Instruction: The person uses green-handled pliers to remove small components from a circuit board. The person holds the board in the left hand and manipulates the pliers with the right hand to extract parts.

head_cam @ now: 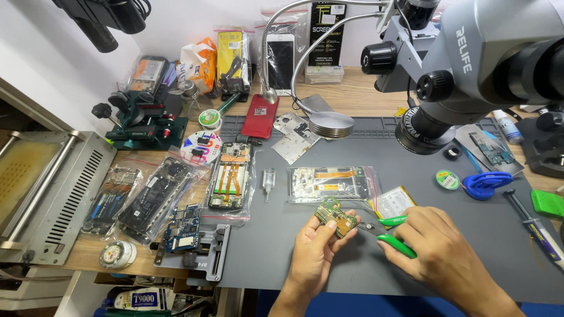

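Note:
My left hand (314,249) pinches a small green circuit board (335,215) between thumb and fingers, just above the grey work mat (276,246). My right hand (437,249) grips green-handled cutters (392,233), and their metal tip touches the board's right edge. Both hands hover near the mat's front edge. Just behind the board lies a clear bag with an opened phone frame (332,183). A flat silver battery pack (395,201) rests to the right of the bag.
A microscope head (470,64) hangs at upper right. Bagged phone parts (155,196) and a board in a metal holder (191,240) lie at left, beside a grey heating machine (53,194). Blue scissors (484,183), a tape roll (447,179) and a screwdriver (534,226) sit at right.

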